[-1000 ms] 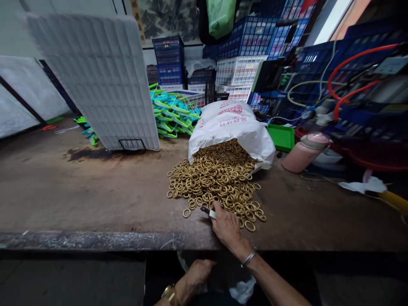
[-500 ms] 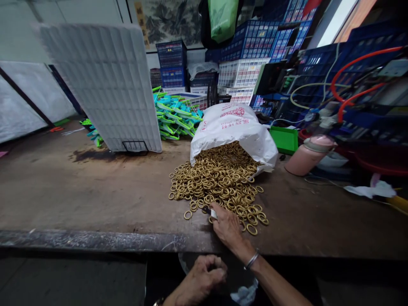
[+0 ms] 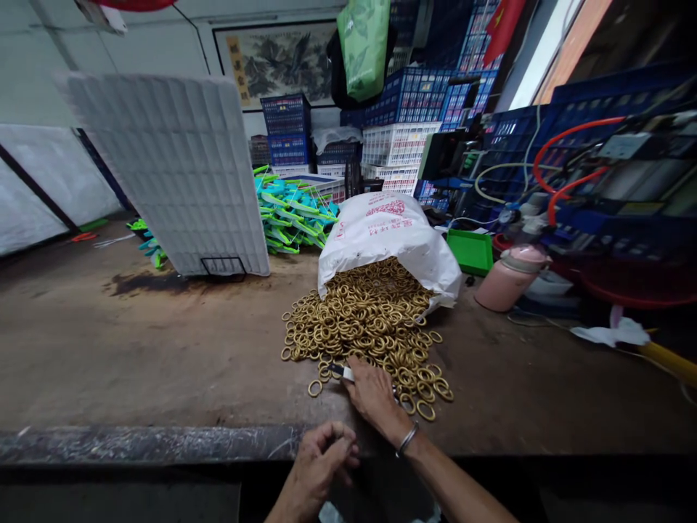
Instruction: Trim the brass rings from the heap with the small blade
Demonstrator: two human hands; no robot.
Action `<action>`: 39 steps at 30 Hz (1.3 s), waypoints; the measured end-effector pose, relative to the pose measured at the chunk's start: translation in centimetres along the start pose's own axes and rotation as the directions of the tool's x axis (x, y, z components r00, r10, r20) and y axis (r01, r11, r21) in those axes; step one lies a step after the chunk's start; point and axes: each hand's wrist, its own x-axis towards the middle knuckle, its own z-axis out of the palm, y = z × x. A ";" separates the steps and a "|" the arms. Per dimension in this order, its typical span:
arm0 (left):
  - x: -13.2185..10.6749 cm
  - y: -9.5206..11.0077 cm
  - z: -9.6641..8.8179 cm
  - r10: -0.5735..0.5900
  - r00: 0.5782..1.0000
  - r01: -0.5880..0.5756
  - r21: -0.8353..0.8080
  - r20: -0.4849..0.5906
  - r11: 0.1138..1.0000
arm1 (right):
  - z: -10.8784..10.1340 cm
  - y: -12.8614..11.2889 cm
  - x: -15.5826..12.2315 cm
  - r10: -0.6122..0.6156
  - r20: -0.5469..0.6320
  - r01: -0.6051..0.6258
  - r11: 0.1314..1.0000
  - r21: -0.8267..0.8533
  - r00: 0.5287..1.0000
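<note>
Gold-coloured rings (image 3: 353, 327) spill from the mouth of a white sack (image 3: 381, 225) onto the wooden table (image 3: 163, 363). At the near side of this heap is my right hand (image 3: 373, 392), closed round a small black-and-white tool (image 3: 345, 373) whose dark end points left over the rings. Which kind of tool it is, I cannot tell. My left hand (image 3: 321, 465) is lower, in front of the table's edge, with its fingers curled and the thumb against them. Anything inside that grip is hidden.
A padded white panel (image 3: 174, 174) stands upright at the left. Behind it lie green and turquoise plastic pieces (image 3: 294, 211). Right of the sack are a green tray (image 3: 471, 250) and a pink bottle (image 3: 506, 280). Stacked crates (image 3: 403, 142) rise at the back.
My left hand has risen toward the table edge, its fingers still curled. My right hand has shifted slightly left along the heap with the tool. The whole view has shifted a little.
</note>
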 end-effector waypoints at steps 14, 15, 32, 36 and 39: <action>0.6 1.5 -0.2 0.183 0.970 -0.160 0.146 -0.158 0.976 | -0.7 1.1 0.2 0.036 -0.090 -0.012 0.968 0.251 0.995; 0.8 1.5 -0.2 0.260 0.951 -0.224 0.204 -0.170 0.953 | -0.9 1.2 0.2 0.054 -0.074 -0.025 0.937 0.348 0.996; 0.5 1.6 0.2 0.431 0.898 -0.377 0.352 -0.087 0.857 | -0.8 0.0 -3.1 0.006 0.219 -0.191 0.515 0.836 0.976; 0.5 2.1 0.6 0.261 0.957 -0.234 0.201 -0.123 0.951 | -1.6 -0.4 -3.6 0.006 0.120 -0.092 0.679 0.729 0.993; 0.3 2.3 0.6 0.144 0.989 -0.142 0.092 -0.019 0.986 | -1.8 -0.6 -3.7 -0.001 0.138 -0.099 0.694 0.713 0.990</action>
